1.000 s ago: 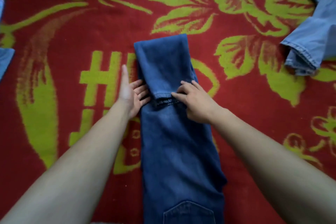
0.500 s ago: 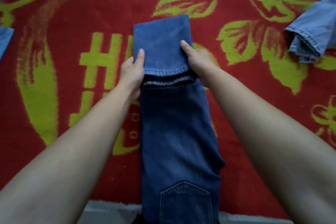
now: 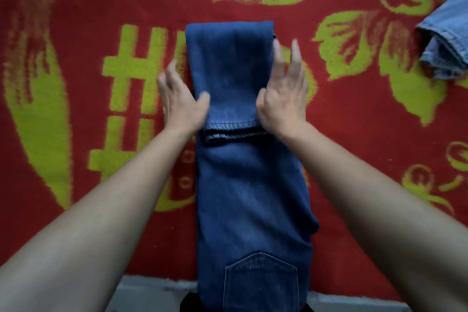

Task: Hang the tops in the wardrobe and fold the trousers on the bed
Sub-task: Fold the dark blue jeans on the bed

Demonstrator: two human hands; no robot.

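Mostly you see a big red fuzzy blanket [image 3: 83,2] with yellow-green leaves and shapes on it. It is spread flat over the bed and fills nearly the whole view.

Next comes a long pair of dark blue denim trousers [image 3: 253,197]. They lie flat on the blanket, right in the middle, and run from the near edge of the bed away from the person. The far end is folded back on top of the rest, so the stitched hem lies across the trousers between the two wrists.

A light blue denim piece of clothing [image 3: 450,40] lies crumpled at the far right edge, well apart from the trousers.

The left hand [image 3: 182,99] lies at the left side of the folded part. Its fingers are loose and straight, and its thumb touches the cloth. The right hand [image 3: 283,94] is at the right side of the fold. Its fingers are spread wide and look blurry. Neither hand grips anything.

A stitched back pocket [image 3: 260,284] shows at the near end of the trousers.
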